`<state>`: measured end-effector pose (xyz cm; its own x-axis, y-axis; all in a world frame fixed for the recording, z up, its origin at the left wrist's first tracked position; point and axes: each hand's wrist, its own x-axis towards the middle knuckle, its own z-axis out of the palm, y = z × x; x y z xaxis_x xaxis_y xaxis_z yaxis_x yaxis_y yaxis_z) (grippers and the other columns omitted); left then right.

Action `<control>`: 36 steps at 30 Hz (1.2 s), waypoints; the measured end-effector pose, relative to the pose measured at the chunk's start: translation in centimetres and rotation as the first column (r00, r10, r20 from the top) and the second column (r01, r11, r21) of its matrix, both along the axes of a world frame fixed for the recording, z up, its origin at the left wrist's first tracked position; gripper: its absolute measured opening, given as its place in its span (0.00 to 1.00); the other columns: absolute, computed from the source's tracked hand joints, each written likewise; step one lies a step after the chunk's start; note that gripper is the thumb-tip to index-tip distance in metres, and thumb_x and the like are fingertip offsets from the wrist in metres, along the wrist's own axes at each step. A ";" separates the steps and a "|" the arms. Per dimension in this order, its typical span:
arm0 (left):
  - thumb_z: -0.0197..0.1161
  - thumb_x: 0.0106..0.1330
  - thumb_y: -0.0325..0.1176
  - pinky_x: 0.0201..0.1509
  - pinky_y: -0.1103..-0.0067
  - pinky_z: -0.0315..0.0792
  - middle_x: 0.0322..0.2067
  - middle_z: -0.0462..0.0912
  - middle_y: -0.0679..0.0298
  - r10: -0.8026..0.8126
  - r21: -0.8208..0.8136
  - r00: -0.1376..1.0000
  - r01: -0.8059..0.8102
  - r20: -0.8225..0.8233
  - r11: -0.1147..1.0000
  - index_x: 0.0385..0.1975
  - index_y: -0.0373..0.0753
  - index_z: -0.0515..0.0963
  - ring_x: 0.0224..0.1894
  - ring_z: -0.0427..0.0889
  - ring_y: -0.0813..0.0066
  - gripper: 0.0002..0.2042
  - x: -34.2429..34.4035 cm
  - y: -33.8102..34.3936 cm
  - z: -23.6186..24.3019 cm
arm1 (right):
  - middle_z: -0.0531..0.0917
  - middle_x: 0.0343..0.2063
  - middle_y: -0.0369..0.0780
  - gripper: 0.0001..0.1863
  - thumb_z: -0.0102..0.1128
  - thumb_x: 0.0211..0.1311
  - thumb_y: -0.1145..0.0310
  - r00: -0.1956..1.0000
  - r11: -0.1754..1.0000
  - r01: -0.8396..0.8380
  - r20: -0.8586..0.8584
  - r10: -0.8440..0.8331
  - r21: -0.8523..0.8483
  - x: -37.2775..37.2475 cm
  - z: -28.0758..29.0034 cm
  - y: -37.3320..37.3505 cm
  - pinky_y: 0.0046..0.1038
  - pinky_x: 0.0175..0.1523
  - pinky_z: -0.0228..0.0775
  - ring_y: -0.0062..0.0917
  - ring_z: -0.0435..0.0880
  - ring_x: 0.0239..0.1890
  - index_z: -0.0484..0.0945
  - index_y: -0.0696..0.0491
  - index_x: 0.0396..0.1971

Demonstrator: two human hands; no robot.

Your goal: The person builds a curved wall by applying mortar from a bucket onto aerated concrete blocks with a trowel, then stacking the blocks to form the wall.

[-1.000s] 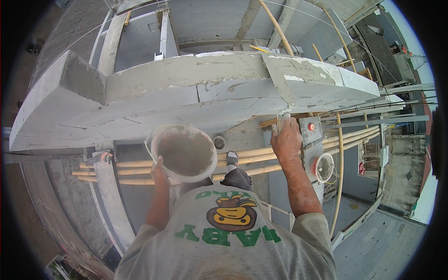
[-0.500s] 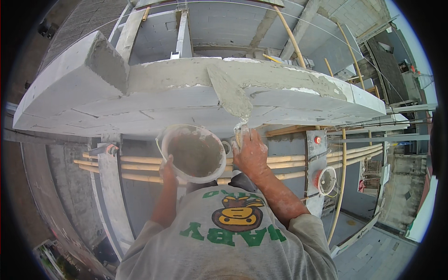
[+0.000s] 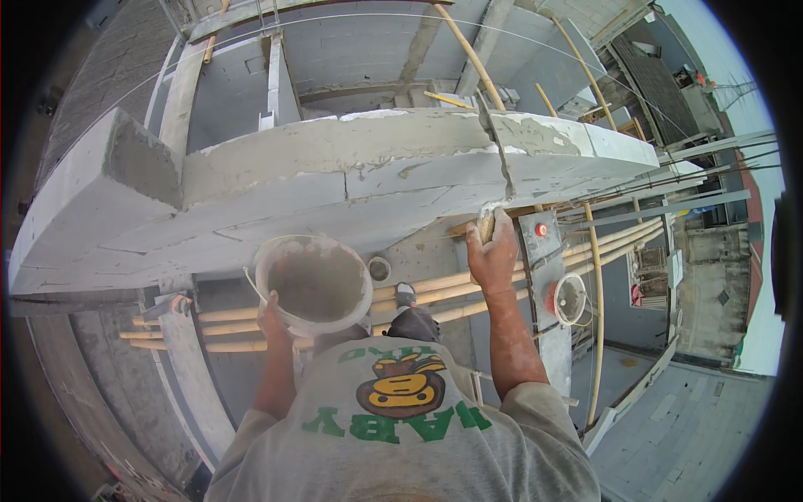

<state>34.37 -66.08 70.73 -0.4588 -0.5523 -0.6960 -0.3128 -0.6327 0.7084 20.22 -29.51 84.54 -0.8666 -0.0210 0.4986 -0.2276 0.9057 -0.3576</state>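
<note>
My left hand (image 3: 274, 322) grips the near left side of a white bucket (image 3: 365, 291), which holds grey mortar (image 3: 314, 286). Closed around a trowel's handle, my right hand (image 3: 493, 251) is below the front edge of a pale block wall (image 3: 293, 197). The mortar-smeared trowel blade (image 3: 498, 146) points away from me, turned on its edge across the wall top. It appears to touch the layer of grey mortar (image 3: 335, 138) spread there; exact contact I cannot tell.
Bamboo poles (image 3: 443, 289) run crosswise below me, around my feet. A second bucket (image 3: 570, 299) sits on a plank (image 3: 548, 268) at right. A raised block (image 3: 125, 167) stands on the wall's left end. Slanting bamboo props (image 3: 470, 54) rise beyond the wall.
My right hand has moved right along the wall, and the trowel has turned from its flat face onto its edge. The bucket stays in my left hand; the whole view has shifted.
</note>
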 end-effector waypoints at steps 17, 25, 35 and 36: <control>0.65 0.57 0.38 0.43 0.70 0.72 0.41 0.78 0.57 0.040 -0.038 0.990 -0.035 0.134 0.999 0.50 0.31 0.74 0.40 0.79 0.64 0.24 0.0 -1.2 -3.4 | 0.76 0.33 0.54 0.21 0.60 0.54 0.66 0.907 0.958 0.087 0.419 0.038 -0.274 5.3 1.1 1.9 0.39 0.40 0.69 0.49 0.77 0.36 0.69 0.63 0.44; 0.65 0.58 0.38 0.46 0.68 0.73 0.44 0.78 0.57 -0.028 -0.030 0.993 0.032 0.116 0.999 0.53 0.31 0.71 0.43 0.79 0.62 0.26 -0.9 -0.9 -3.6 | 0.76 0.19 0.37 0.14 0.59 0.58 0.62 0.721 0.783 0.299 0.667 0.189 -0.546 -1.3 12.9 6.2 0.26 0.26 0.68 0.25 0.75 0.20 0.77 0.59 0.35; 0.64 0.58 0.38 0.45 0.69 0.73 0.44 0.78 0.58 0.072 -0.036 0.994 -0.069 0.080 0.997 0.51 0.32 0.74 0.43 0.79 0.65 0.23 2.0 -2.6 -6.8 | 0.74 0.16 0.36 0.17 0.56 0.58 0.58 0.414 0.521 0.604 0.797 0.440 -0.602 -1.4 13.8 -2.5 0.21 0.14 0.60 0.20 0.70 0.10 0.79 0.58 0.35; 0.64 0.58 0.38 0.45 0.69 0.73 0.44 0.78 0.58 0.079 -0.037 0.993 -0.076 0.083 0.996 0.51 0.32 0.74 0.43 0.79 0.65 0.23 2.0 -2.7 -6.6 | 0.74 0.16 0.36 0.16 0.57 0.58 0.59 0.386 0.546 0.579 0.793 0.471 -0.606 -1.2 13.9 -3.7 0.21 0.14 0.61 0.20 0.70 0.11 0.79 0.58 0.35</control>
